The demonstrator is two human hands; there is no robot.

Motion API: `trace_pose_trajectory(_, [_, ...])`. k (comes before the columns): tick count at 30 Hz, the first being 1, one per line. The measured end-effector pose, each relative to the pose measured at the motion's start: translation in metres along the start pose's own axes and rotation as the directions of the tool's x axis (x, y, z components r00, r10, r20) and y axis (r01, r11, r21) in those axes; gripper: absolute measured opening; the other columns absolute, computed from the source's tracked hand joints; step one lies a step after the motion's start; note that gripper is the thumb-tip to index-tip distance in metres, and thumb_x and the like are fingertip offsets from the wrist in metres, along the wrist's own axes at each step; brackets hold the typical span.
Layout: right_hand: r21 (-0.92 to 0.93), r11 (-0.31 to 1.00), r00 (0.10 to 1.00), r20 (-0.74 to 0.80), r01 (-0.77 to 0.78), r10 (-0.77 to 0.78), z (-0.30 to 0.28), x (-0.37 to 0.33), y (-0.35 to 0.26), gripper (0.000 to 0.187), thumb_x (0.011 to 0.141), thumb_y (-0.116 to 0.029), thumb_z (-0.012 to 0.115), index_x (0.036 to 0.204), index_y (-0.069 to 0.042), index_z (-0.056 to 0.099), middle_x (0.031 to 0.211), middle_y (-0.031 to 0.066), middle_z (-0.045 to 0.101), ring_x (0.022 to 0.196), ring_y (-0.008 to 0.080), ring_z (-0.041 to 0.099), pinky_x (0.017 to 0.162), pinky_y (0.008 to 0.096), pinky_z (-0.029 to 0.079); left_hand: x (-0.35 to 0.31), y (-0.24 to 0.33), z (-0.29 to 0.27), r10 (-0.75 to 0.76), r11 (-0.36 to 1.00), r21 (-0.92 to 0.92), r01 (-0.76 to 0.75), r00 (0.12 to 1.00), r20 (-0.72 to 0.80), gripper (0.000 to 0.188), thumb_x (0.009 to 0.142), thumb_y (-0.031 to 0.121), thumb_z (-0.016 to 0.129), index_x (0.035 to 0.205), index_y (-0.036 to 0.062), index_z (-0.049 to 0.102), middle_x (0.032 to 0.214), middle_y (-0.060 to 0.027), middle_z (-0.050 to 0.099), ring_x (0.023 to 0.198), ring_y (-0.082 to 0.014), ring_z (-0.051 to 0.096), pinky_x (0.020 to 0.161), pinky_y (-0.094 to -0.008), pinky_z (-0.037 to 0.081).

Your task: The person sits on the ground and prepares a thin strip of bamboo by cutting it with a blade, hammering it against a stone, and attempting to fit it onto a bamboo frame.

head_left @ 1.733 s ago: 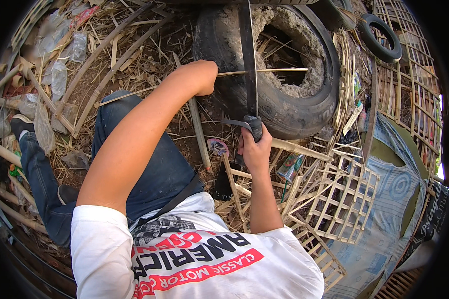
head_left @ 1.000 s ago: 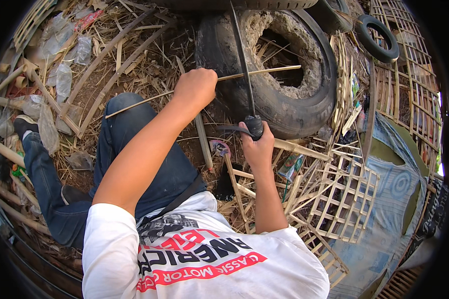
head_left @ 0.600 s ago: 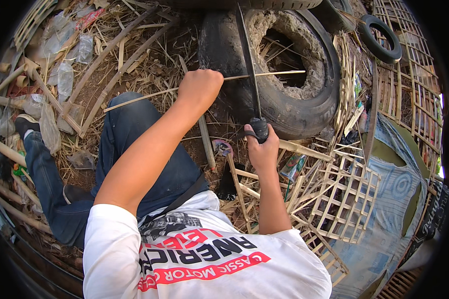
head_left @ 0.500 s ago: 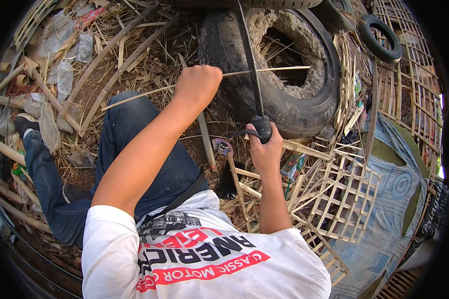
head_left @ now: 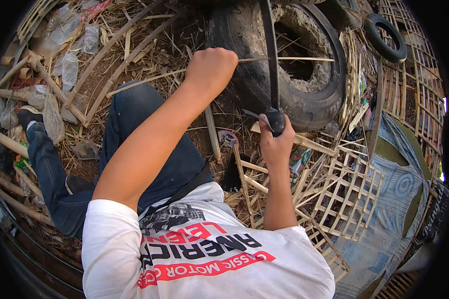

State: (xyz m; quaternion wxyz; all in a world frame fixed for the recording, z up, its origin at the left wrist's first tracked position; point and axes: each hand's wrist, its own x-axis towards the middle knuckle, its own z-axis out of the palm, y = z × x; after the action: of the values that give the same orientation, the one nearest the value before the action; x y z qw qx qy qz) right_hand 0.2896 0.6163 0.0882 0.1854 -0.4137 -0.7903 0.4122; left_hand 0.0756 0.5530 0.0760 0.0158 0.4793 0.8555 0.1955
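A slender wooden strip point(head_left: 304, 59), a dark knife point(head_left: 272, 42) — crossing over a rubber tyre point(head_left: 309, 109).
The left hand point(head_left: 212, 70) is clenched around the strip, which extends on both sides, its long axis left to right; the right hand point(head_left: 276, 143) grasps the knife's black handle point(head_left: 276, 122) — straight blade pointing away from the body.
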Motion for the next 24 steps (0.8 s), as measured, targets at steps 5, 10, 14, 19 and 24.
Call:
trace_pose_trajectory(5, [-0.058, 0.996, 0.998, 0.0, -0.07, 0.07, 0.012, 0.009, 0.021, 0.033, 0.082, -0.026, 0.073, 0.089, 0.003, 0.059, 0.07, 0.0142, 0.062, 0.063, 0.0178, 0.057, 0.061, 0.0328, 0.047, 0.001, -0.004, 0.032, -0.006, 1.0, 0.014, 0.004, 0.991, 0.134, 0.011, 0.077, 0.002, 0.059, 0.079, 0.0028, 0.07, 0.083, -0.0183, 0.07, 0.082, -0.0321, 0.07, 0.068, -0.0407, 0.058])
trace_pose_trajectory(10, [-0.06, 0.998, 0.999, 0.013, -0.037, 0.037, 0.012, 0.007, 0.019, 0.035, 0.081, -0.027, 0.074, 0.089, 0.004, 0.06, 0.069, 0.0136, 0.062, 0.063, 0.0169, 0.056, 0.061, 0.0321, 0.047, 0.0, -0.013, 0.029, -0.011, 0.997, -0.072, 0.024, 0.983, 0.183, 0.01, 0.072, 0.004, 0.065, 0.082, 0.0012, 0.068, 0.084, -0.0207, 0.068, 0.085, -0.0367, 0.068, 0.073, -0.0451, 0.055])
trace_pose_trajectory(14, [-0.084, 0.996, 0.999, -0.016, -0.032, 0.03, 0.013, 0.008, 0.023, 0.035, 0.082, -0.028, 0.074, 0.086, 0.005, 0.06, 0.068, 0.0129, 0.062, 0.062, 0.0164, 0.055, 0.061, 0.0323, 0.047, -0.004, -0.008, 0.023, -0.019, 0.994, -0.108, 0.031, 0.994, 0.11, 0.015, 0.074, 0.015, 0.072, 0.082, 0.0027, 0.068, 0.082, -0.0168, 0.069, 0.082, -0.0342, 0.069, 0.072, -0.0433, 0.055])
trace_pose_trajectory(19, [0.06, 0.981, 0.981, 0.077, -0.185, 0.181, 0.009, 0.011, 0.026, 0.031, 0.086, -0.027, 0.072, 0.085, 0.003, 0.061, 0.063, 0.0076, 0.06, 0.053, 0.0112, 0.051, 0.051, 0.0286, 0.042, -0.009, -0.016, 0.011, 0.01, 0.994, -0.106, 0.005, 0.99, 0.139, 0.029, 0.08, 0.032, 0.07, 0.084, 0.0034, 0.068, 0.081, -0.0159, 0.07, 0.081, -0.0328, 0.069, 0.072, -0.0428, 0.055])
trace_pose_trajectory(24, [0.204, 0.939, 0.952, 0.195, -0.275, 0.237, 0.006, 0.013, 0.025, 0.027, 0.089, -0.024, 0.068, 0.082, -0.001, 0.057, 0.057, 0.0016, 0.053, 0.044, 0.0096, 0.048, 0.042, 0.0264, 0.038, -0.011, -0.02, 0.016, 0.013, 0.991, -0.134, 0.012, 0.984, 0.18, 0.036, 0.085, 0.037, 0.063, 0.082, 0.0023, 0.07, 0.081, -0.0175, 0.069, 0.081, -0.0341, 0.068, 0.073, -0.0439, 0.055])
